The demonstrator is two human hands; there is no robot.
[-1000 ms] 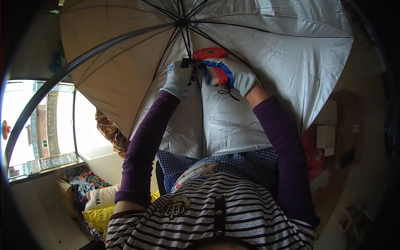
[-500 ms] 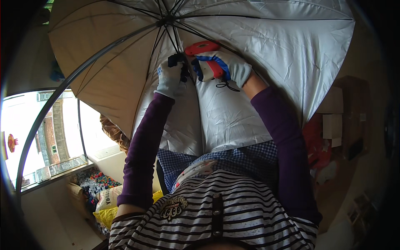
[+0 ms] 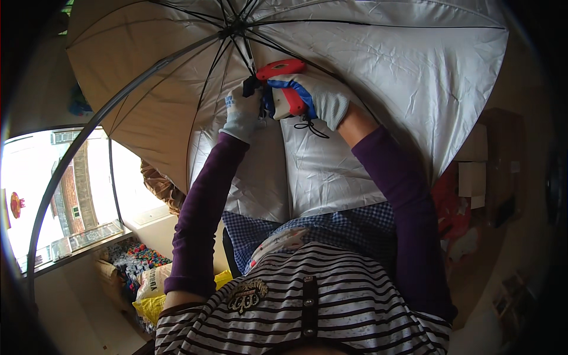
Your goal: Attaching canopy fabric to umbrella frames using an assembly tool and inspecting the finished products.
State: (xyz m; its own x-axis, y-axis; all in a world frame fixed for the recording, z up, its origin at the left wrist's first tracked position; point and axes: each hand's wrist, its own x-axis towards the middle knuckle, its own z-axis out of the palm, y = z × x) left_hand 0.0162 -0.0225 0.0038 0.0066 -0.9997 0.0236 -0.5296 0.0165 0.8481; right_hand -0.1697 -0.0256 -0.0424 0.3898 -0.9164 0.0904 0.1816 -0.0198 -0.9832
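Observation:
An opened umbrella (image 3: 378, 77) with a silvery lining lies across my lap, inside up, its dark ribs meeting at a hub (image 3: 238, 27). My right hand (image 3: 322, 97), in a white and blue glove, is wrapped round a red hand tool (image 3: 280, 69) with a pale part on its grip and a black cord loop (image 3: 312, 127) hanging below. My left hand (image 3: 241, 106), in a similar glove with dark fingertips, is closed at a rib beside the tool's front end. What its fingers pinch is hidden.
A long curved dark rod (image 3: 89, 127) arches from the hub down the left side. Beyond it is a bright window (image 3: 53, 189). A box of colourful bits (image 3: 133, 260) and a yellow sack (image 3: 148, 305) sit at lower left. Cartons (image 3: 471, 177) stand at right.
My right hand has shifted left with the red tool, whose front end is now close against my left hand. My left hand stays closed in nearly the same place.

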